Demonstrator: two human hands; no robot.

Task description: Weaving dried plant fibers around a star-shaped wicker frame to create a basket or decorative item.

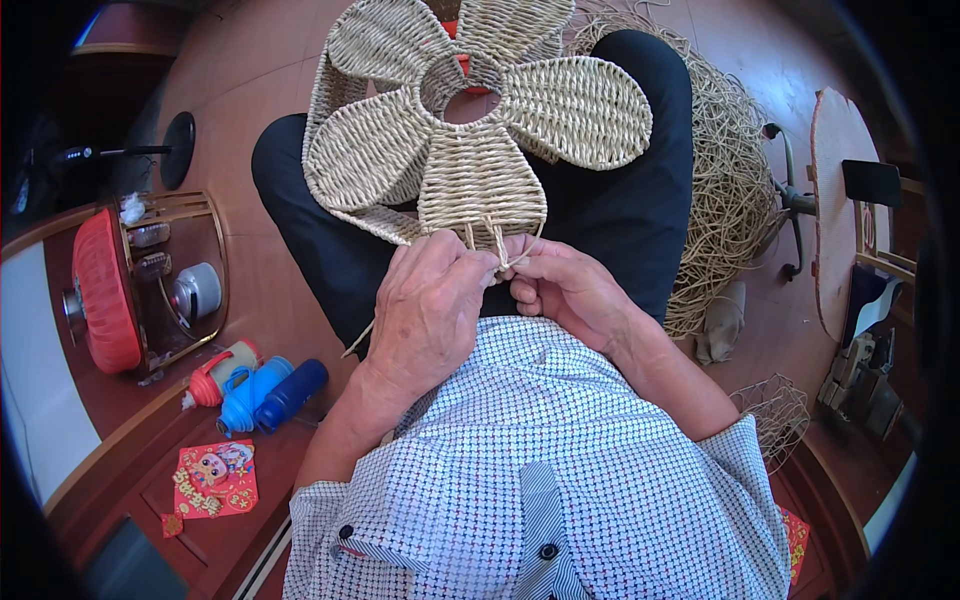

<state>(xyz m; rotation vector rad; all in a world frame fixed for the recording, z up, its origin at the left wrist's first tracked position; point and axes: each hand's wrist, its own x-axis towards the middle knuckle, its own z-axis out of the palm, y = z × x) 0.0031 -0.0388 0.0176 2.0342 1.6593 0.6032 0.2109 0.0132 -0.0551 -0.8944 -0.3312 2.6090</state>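
Now, biggest thing in view: the woven flower (470, 130), a flat piece of pale rope petals around an open ring, lying across the person's lap on dark trousers (620, 200). Behind it on the floor to the right sits a loose heap of rope (730, 180), tangled and well spread. Down in front, the checked shirt (560, 470) fills the lower frame.

On to the hands. The left hand (430, 310) is closed, fingers pinched on the loose strands (490, 240) that hang from the bottom petal's edge. The right hand (565, 285) sits just beside it, touching it, fingers curled tight on the same strands. Both hands are right at the near edge of the flower, over the lap.

Off to the left, a red lantern (100, 290) lies in a wooden rack, with a small white jar (197, 290) near it. Closer in, a blue bottle (265, 393) and a red-and-white flask (222, 372) lie side by side, touching. Smallest of all, a red paper card (215, 478) lies flat below the bottles.
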